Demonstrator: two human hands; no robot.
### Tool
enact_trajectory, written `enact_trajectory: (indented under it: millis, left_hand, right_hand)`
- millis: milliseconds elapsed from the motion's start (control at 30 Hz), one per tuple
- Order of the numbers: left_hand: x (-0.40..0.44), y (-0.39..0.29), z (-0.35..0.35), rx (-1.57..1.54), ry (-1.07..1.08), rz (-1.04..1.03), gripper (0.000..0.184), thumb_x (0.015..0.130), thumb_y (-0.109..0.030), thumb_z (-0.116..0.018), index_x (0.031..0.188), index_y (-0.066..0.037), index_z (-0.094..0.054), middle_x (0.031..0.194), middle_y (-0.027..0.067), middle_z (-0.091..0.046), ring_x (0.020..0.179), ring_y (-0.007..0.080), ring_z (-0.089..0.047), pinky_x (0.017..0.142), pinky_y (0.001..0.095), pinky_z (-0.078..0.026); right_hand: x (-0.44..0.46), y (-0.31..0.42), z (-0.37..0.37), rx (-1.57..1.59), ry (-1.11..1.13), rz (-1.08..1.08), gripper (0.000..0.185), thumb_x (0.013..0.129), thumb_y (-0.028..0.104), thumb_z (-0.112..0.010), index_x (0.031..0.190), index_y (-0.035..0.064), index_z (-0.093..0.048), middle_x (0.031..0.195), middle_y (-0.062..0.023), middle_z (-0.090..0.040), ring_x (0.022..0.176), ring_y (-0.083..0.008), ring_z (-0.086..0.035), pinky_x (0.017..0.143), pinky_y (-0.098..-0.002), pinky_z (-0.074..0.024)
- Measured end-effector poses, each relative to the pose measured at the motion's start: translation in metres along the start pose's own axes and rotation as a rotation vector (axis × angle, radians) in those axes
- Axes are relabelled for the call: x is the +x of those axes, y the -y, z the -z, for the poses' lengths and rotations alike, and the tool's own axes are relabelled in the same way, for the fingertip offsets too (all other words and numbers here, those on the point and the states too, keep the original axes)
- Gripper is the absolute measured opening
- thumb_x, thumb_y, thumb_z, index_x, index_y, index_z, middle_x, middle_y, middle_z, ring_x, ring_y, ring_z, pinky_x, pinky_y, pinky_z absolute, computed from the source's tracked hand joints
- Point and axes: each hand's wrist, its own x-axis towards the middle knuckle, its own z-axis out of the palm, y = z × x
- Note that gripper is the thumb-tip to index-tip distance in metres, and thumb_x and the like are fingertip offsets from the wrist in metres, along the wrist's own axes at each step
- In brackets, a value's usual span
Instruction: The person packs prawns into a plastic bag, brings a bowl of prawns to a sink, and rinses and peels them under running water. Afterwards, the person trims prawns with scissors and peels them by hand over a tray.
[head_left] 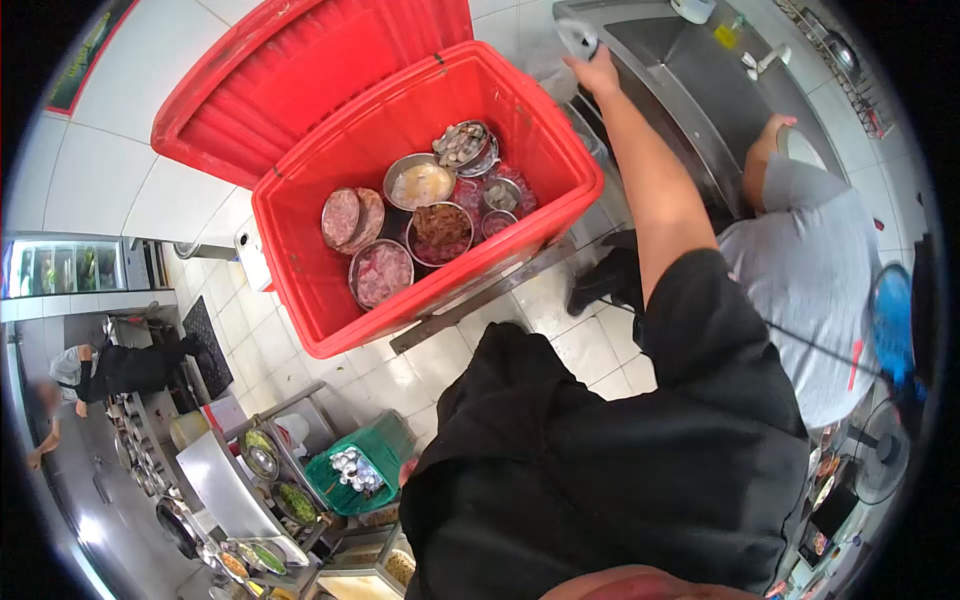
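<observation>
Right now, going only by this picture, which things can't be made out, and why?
All in the head view:
1. Left hand: mostly hidden behind black clothing.
2. Pale item in the right hand: blurred.
3. What lies under the bowls in the red tub: covered.
4. Contents of the glass case: too small.

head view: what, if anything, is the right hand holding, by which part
The right hand seems to hold a pale, shiny, rounded object by its near edge; its kind is unclear.
</observation>
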Motion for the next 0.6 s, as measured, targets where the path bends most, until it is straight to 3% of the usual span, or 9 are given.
enact_trajectory:
  millis: [100, 133, 167, 233, 300, 433, 500, 567, 600]
  left_hand:
    - [-0.016, -0.002, 0.009, 0.048, -0.045, 0.024, 0.022, 0.091, -0.02, -0.064, 0.103, -0.001, -0.061, 0.082, 0.0013, -0.061, 0.075, 0.01, -0.055, 0.069, 0.0245, -0.045]
    - [-0.022, -0.003, 0.012, 0.058, -0.065, 0.034, 0.023, 0.09, -0.02, -0.064, 0.103, -0.001, -0.061, 0.083, 0.0012, -0.061, 0.075, 0.0099, -0.055, 0.07, 0.0246, -0.045]
    - [-0.027, -0.003, 0.014, 0.07, -0.073, 0.04, 0.024, 0.09, -0.021, -0.065, 0.104, -0.001, -0.061, 0.083, 0.0012, -0.061, 0.076, 0.0098, -0.055, 0.071, 0.0246, -0.045]
    - [-0.033, 0.0, 0.018, 0.103, -0.088, 0.04, 0.026, 0.09, -0.022, -0.065, 0.105, -0.001, -0.062, 0.084, 0.001, -0.062, 0.078, 0.0097, -0.056, 0.073, 0.0247, -0.045]
    - [-0.038, 0.01, 0.023, 0.178, -0.097, 0.013, 0.028, 0.089, -0.024, -0.066, 0.106, -0.001, -0.062, 0.086, 0.001, -0.062, 0.078, 0.0101, -0.056, 0.074, 0.0254, -0.046]
    - [-0.036, 0.015, 0.017, -0.227, -0.027, -0.032, 0.016, 0.091, -0.019, -0.062, 0.1, -0.005, -0.063, 0.077, -0.0006, -0.059, 0.072, 0.0087, -0.054, 0.066, 0.0261, -0.047]
    - [-0.051, -0.001, 0.021, -0.285, -0.047, 0.138, 0.014, 0.092, -0.019, -0.062, 0.096, -0.006, -0.062, 0.076, -0.0018, -0.056, 0.068, 0.0074, -0.053, 0.06, 0.0256, -0.046]
    - [-0.085, -0.047, 0.025, -0.108, -0.092, -0.076, 0.017, 0.091, -0.019, -0.062, 0.1, -0.005, -0.062, 0.08, -0.0012, -0.059, 0.068, 0.0078, -0.054, 0.057, 0.0247, -0.045]
    - [-0.102, -0.065, 0.023, 0.042, -0.214, -0.021, 0.02, 0.092, -0.019, -0.061, 0.106, -0.005, -0.063, 0.085, 0.0001, -0.062, 0.07, 0.009, -0.056, 0.058, 0.0246, -0.046]
  right_hand:
    - [-0.042, -0.007, 0.004, 0.165, -0.082, -0.029, 0.081, 0.076, 0.034, -0.073, 0.141, 0.0019, -0.038, 0.125, -0.0202, -0.058, 0.107, -0.032, -0.061, 0.093, -0.038, -0.047]
    - [-0.06, 0.0, 0.005, 0.436, -0.069, -0.083, 0.073, 0.079, 0.024, -0.071, 0.14, 0.0007, -0.04, 0.115, -0.0152, -0.063, 0.093, -0.0249, -0.064, 0.083, -0.0345, -0.0509]
    - [-0.083, 0.013, 0.012, 0.532, -0.117, -0.051, 0.058, 0.083, 0.008, -0.067, 0.135, -0.0022, -0.043, 0.109, -0.0142, -0.065, 0.093, -0.0196, -0.064, 0.079, -0.0312, -0.052]
    - [-0.105, 0.009, -0.004, 0.758, -0.137, 0.034, 0.046, 0.086, 0.002, -0.061, 0.13, -0.0018, -0.047, 0.106, -0.0138, -0.065, 0.088, -0.0189, -0.065, 0.074, -0.0304, -0.0538]
    - [-0.139, 0.033, -0.013, 0.867, -0.117, 0.063, 0.038, 0.088, -0.001, -0.057, 0.125, -0.0018, -0.049, 0.101, -0.013, -0.066, 0.083, -0.0169, -0.065, 0.071, -0.0285, -0.0545]
    - [-0.212, 0.113, -0.017, 1.165, 0.003, 0.07, 0.033, 0.088, -0.002, -0.054, 0.121, -0.003, -0.05, 0.094, -0.0105, -0.065, 0.077, -0.015, -0.064, 0.065, -0.0248, -0.0505]
    - [-0.249, 0.15, -0.013, 1.125, 0.064, 0.1, 0.028, 0.09, 0.0, -0.056, 0.118, -0.0027, -0.053, 0.094, -0.0125, -0.067, 0.08, -0.0178, -0.066, 0.07, -0.0267, -0.0534]
    - [-0.29, 0.181, -0.014, 1.11, 0.166, 0.156, 0.026, 0.091, 0.004, -0.059, 0.117, -0.0019, -0.056, 0.092, -0.0125, -0.069, 0.08, -0.0181, -0.067, 0.071, -0.0284, -0.0552]
    - [-0.315, 0.196, -0.011, 1.059, 0.185, 0.268, 0.025, 0.093, 0.006, -0.059, 0.116, -0.001, -0.057, 0.093, -0.0147, -0.069, 0.081, -0.0206, -0.068, 0.074, -0.0298, -0.0559]
